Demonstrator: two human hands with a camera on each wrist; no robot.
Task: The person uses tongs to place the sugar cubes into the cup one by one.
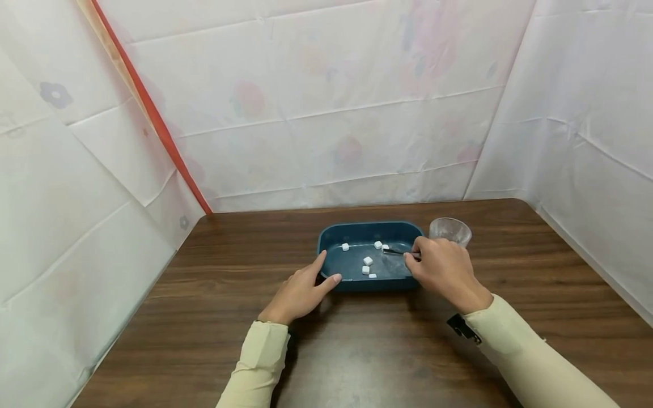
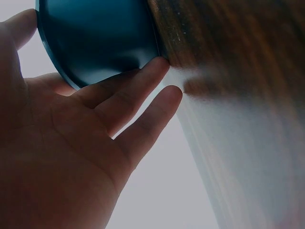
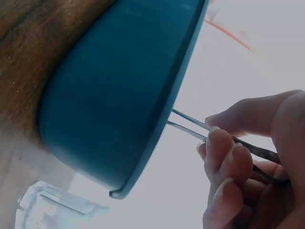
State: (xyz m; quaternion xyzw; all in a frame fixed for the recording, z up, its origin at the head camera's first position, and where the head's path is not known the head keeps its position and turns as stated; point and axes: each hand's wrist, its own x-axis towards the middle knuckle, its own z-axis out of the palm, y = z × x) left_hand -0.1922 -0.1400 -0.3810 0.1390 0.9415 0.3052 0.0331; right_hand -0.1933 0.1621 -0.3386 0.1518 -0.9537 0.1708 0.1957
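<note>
In the head view a dark blue tray (image 1: 369, 285) holds several small white cubes (image 1: 368, 261). My left hand (image 1: 298, 292) rests at its left front corner, thumb near the front rim and index finger along the left side. The left wrist view shows fairly straight fingers (image 2: 138, 100) against the outer wall. My right hand (image 1: 446, 272) grips metal tweezers (image 1: 403, 253) over the right rim, their tips at a white cube (image 1: 385, 247) on the tray floor. In the right wrist view the tweezer arms (image 3: 188, 125) pass behind the rim, which hides their tips.
A clear glass (image 1: 450, 229) stands just right of the tray, partly covered by my right hand. The brown wooden table (image 1: 204, 317) reaches back to pale patterned sheeting (image 1: 326, 113). A red strip (image 1: 153, 113) runs down the sheeting at the left.
</note>
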